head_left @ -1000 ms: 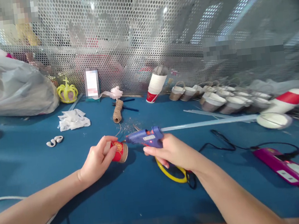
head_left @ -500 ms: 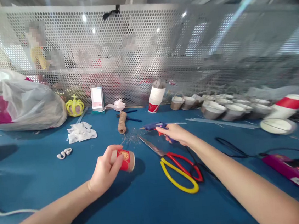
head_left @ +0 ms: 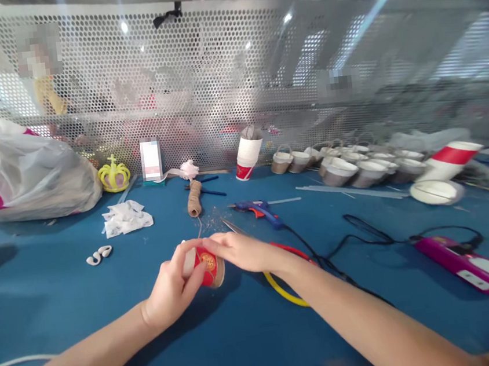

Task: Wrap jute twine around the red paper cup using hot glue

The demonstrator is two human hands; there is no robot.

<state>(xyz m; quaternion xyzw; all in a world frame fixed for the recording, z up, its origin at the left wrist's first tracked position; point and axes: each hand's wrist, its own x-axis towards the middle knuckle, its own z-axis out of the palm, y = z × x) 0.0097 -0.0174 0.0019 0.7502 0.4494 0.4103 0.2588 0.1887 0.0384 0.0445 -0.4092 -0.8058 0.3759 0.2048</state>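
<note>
My left hand is wrapped round a red and white paper cup, tilted on its side with its wider end to the right. A brown band, seemingly wound twine, circles that end. Over the cup's upper right side my right hand is closed, its thumb and fingers against the cup; whether they also pinch twine is hidden. A strand runs from the twine roll down to the hands. Scissors with red and yellow handles lie partly under my right arm. Beyond them rests a blue glue gun.
Several small wrapped cups with handles stand at the back right. A stack of paper cups is near the mesh panel. A purple power strip and black cable lie right; a yellow crown, crumpled white paper and plastic bag lie left.
My right hand has let go of the glue gun, leaving it on the table, and moved left and nearer onto the cup. The left hand still holds the cup.
</note>
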